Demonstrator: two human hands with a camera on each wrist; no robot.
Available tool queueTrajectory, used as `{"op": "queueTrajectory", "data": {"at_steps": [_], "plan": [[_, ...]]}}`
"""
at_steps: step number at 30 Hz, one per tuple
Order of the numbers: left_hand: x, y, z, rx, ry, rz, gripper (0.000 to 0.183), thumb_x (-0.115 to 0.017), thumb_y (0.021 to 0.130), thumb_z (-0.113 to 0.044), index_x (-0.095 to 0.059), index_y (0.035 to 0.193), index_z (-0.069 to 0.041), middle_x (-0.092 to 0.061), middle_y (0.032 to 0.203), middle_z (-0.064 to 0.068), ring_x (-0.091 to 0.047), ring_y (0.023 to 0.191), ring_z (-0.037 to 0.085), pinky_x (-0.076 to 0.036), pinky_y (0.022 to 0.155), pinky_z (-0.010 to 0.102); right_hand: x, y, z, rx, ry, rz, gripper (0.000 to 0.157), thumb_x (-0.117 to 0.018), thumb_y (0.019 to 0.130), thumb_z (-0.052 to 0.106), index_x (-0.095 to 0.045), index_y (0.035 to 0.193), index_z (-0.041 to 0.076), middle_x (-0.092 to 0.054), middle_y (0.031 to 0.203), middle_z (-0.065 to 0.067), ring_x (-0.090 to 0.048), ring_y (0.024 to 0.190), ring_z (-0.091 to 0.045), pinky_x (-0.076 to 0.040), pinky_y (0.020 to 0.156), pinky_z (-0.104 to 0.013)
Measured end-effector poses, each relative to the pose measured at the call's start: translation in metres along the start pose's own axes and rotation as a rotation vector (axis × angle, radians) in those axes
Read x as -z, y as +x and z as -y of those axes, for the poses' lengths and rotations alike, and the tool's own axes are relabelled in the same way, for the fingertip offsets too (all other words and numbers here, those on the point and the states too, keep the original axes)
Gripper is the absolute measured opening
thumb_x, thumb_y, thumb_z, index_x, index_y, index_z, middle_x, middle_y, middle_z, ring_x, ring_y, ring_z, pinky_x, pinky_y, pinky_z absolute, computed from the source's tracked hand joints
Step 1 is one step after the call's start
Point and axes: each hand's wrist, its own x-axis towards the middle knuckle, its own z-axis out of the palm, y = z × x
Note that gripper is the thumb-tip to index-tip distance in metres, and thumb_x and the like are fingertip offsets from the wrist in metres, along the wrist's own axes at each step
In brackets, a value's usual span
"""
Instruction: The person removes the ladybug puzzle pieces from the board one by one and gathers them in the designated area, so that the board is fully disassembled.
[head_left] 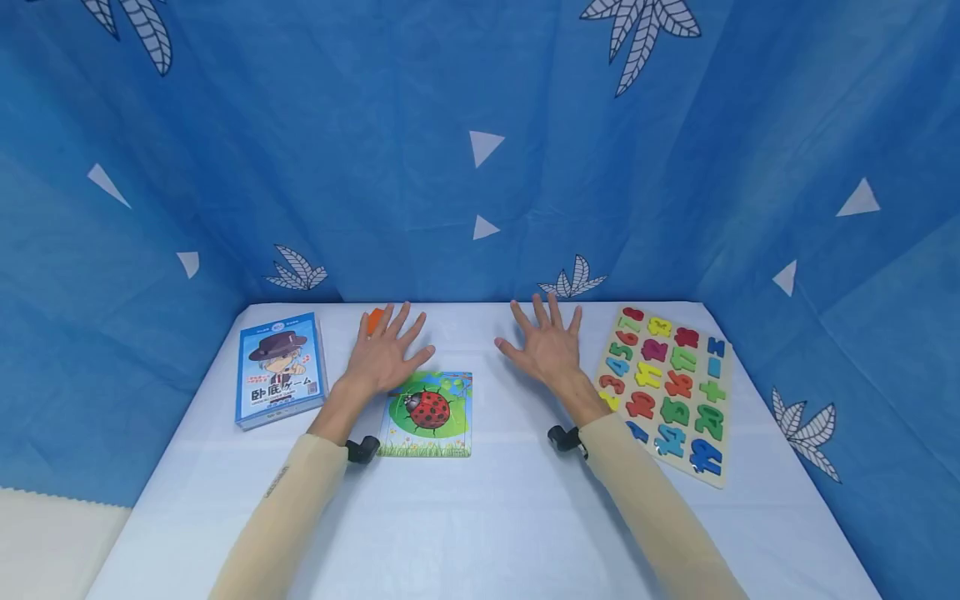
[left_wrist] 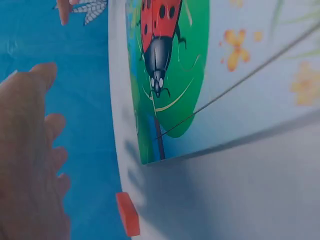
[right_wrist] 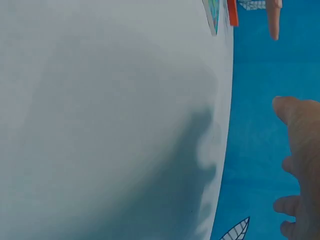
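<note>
- Head view: a person's left hand [head_left: 381, 357] hung above the white surface [head_left: 480, 533], its fingers straight and spread apart, with nothing in their grasp.
- The right hand [head_left: 551, 350] was raised over the surface too, well apart from the left hand; its fingers were likewise stretched out and fanned, gripping nothing.
- A square ladybug board [head_left: 429, 421] lay flat near the middle of the surface, the left hand overlapping its far left corner in this view. It pictured a red, black-spotted ladybug on a green patch, with grass along the near edge.
- An orange piece [head_left: 374, 322] lay beyond the ladybug board, near the far edge of the surface, partly hidden behind the left hand's fingers.
- A number board [head_left: 702, 367] lay slanted to the right of the right hand, coloured number pieces [head_left: 705, 457] set across it.
- A blue game box [head_left: 277, 367] lay to the left of the left hand, its cover showing a drawn figure in a wide dark hat.
- Left wrist view: the orange piece lay near the ladybug board, not touching it.
- Right wrist view: a shadow with finger shapes fell across the surface.
- Blue cloth [head_left: 420, 167] printed with white triangles and leaves rose behind the surface.
</note>
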Motion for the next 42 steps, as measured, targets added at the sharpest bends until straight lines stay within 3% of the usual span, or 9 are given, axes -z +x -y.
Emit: {"op": "queueTrajectory", "data": {"at_steps": [6,12,17,20,23,36,42], "plan": [[0.000,-0.021,-0.006,-0.127,-0.077,0.051,0.077,-0.040,0.099,-0.067,-0.022,0.162,-0.026,-0.011,0.170,0.006,-0.006,0.156,0.035,-0.005,0.120,0.066,0.003,-0.012,0.013,0.095,0.041,0.013,0.084,-0.037,0.092,0.079,-0.029,0.160,0.031,-0.024,0.166,-0.012,-0.007,0.156,-0.034,-0.003,0.119,-0.068],[-0.004,-0.041,-0.009,-0.256,-0.190,0.156,0.081,-0.058,0.094,-0.062,-0.028,0.160,-0.025,-0.016,0.169,0.007,-0.011,0.155,0.036,-0.009,0.121,0.064,0.003,-0.025,0.031,0.207,0.270,0.078,0.074,-0.052,0.095,0.065,-0.041,0.155,0.023,-0.038,0.159,-0.014,-0.031,0.149,-0.036,-0.029,0.119,-0.055],[-0.008,-0.052,-0.010,-0.319,-0.242,0.255,0.086,-0.068,0.089,-0.060,-0.031,0.159,-0.028,-0.016,0.169,0.006,-0.008,0.156,0.032,-0.010,0.121,0.063,0.002,-0.029,0.044,0.225,0.509,0.202,0.055,-0.065,0.096,0.047,-0.060,0.140,0.014,-0.064,0.130,-0.009,-0.060,0.120,-0.024,-0.051,0.101,-0.044],[-0.008,-0.055,-0.011,-0.343,-0.268,0.306,0.090,-0.074,0.085,-0.058,-0.032,0.159,-0.030,-0.014,0.169,0.005,-0.005,0.156,0.032,-0.010,0.121,0.063,0.001,-0.029,0.048,0.234,0.624,0.289,0.041,-0.067,0.097,0.035,-0.068,0.129,0.009,-0.069,0.109,-0.003,-0.064,0.099,-0.016,-0.054,0.087,-0.035],[-0.008,-0.056,-0.013,-0.351,-0.289,0.341,0.092,-0.077,0.082,-0.057,-0.034,0.158,-0.030,-0.013,0.169,0.005,-0.004,0.156,0.032,-0.009,0.121,0.064,0.000,-0.029,0.052,0.237,0.696,0.348,0.032,-0.067,0.098,0.027,-0.072,0.122,0.007,-0.071,0.100,0.000,-0.064,0.090,-0.011,-0.054,0.081,-0.032],[-0.012,-0.059,-0.019,-0.362,-0.291,0.432,0.077,-0.069,0.087,-0.060,-0.037,0.155,-0.039,-0.001,0.170,0.007,0.009,0.154,0.038,0.001,0.118,0.069,-0.003,-0.029,0.062,0.180,0.723,0.384,0.023,-0.068,0.096,0.019,-0.076,0.114,0.007,-0.072,0.098,-0.001,-0.062,0.086,-0.011,-0.053,0.076,-0.029],[-0.012,-0.060,-0.020,-0.344,-0.297,0.433,0.075,-0.068,0.088,-0.059,-0.039,0.154,-0.038,-0.001,0.170,0.007,0.009,0.154,0.038,0.002,0.118,0.069,-0.003,-0.029,0.064,0.165,0.728,0.391,0.024,-0.067,0.097,0.021,-0.076,0.114,0.007,-0.073,0.104,-0.003,-0.065,0.093,-0.014,-0.054,0.080,-0.031]]}}
